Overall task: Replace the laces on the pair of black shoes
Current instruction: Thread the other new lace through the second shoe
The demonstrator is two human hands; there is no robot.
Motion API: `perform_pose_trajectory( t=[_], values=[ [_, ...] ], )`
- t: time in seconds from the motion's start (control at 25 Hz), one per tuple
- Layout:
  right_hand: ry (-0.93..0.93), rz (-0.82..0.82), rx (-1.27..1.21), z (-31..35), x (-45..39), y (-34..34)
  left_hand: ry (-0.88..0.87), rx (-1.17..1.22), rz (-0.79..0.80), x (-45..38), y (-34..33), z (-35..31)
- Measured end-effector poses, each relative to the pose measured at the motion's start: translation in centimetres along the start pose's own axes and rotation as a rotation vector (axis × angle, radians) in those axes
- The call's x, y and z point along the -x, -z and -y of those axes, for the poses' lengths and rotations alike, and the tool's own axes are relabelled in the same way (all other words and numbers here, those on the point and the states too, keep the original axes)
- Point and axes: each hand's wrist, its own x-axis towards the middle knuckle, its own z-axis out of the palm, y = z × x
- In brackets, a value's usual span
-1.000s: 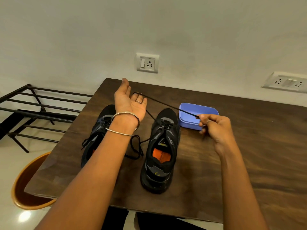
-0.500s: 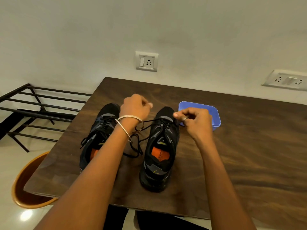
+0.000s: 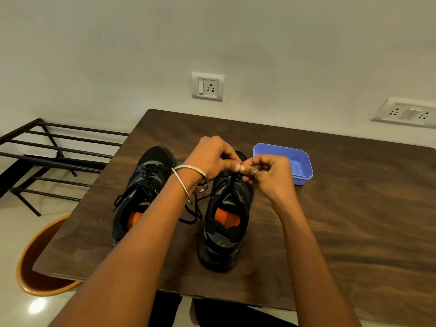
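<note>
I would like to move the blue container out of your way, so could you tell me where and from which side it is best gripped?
Grip the blue container by its right-hand rim, coming from the right and above. It sits open side up, so the thin raised wall offers a pinch, and the hands crowd its left side beside the right shoe.

Tongue of right shoe [image 3: 226, 208]: a "7" near its top, w/ a yellow-green label just below, print too small to read. Tongue of left shoe [image 3: 139, 192]: same "7" above a yellow-green label, also unreadable. Orange insole [image 3: 225, 219] in right shoe: dark brand lettering running along it, too blurred to make out. Heel of right shoe: a yellow mark, not legible as text. No other readable text or numbers.
</note>
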Motion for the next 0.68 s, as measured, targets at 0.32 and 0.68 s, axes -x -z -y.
perform_pose_trajectory(
  t=[0.32,0.68],
  values=[
    [-0.281,0.311,0.578,-1.1,-0.1,-0.8,0.251,-0.039,0.033,0.3,-3.9,1.3],
    [-0.257,0.192,0.438,-1.4,0.2,-0.1,0.313,-0.032,0.059,-0.1,-4.2,0.9]
  ],
)
